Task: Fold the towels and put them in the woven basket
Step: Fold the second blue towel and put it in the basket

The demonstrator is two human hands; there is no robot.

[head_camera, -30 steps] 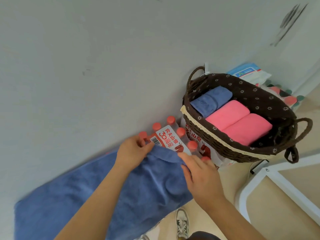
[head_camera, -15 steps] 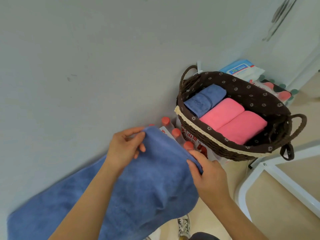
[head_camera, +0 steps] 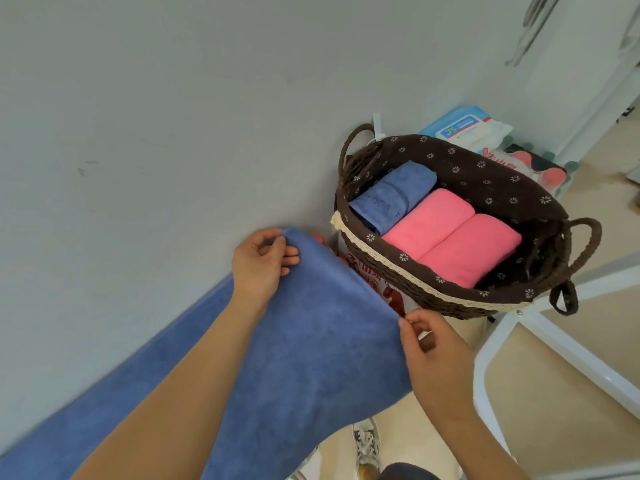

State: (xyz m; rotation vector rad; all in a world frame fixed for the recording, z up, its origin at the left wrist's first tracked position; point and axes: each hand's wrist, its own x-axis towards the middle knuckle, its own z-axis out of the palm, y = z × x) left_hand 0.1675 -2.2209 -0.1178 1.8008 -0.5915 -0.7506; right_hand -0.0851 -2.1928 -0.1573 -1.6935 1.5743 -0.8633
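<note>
Blue towel [head_camera: 311,341] lies partly on the grey desk [head_camera: 173,133], left hand [head_camera: 261,266] and right hand [head_camera: 434,355] each pinching a raised corner, seemingly to fold it evenly for the nearby woven basket [head_camera: 433,299].

Between the left hand [head_camera: 259,261] and right hand [head_camera: 436,355] the way is barred by the stretched towel [head_camera: 311,341]. Past them, the woven basket [head_camera: 450,301] is mostly filled by three folded towels [head_camera: 433,220]; open lining is left along its far side, a bottle pack [head_camera: 391,296] wedged before it
</note>
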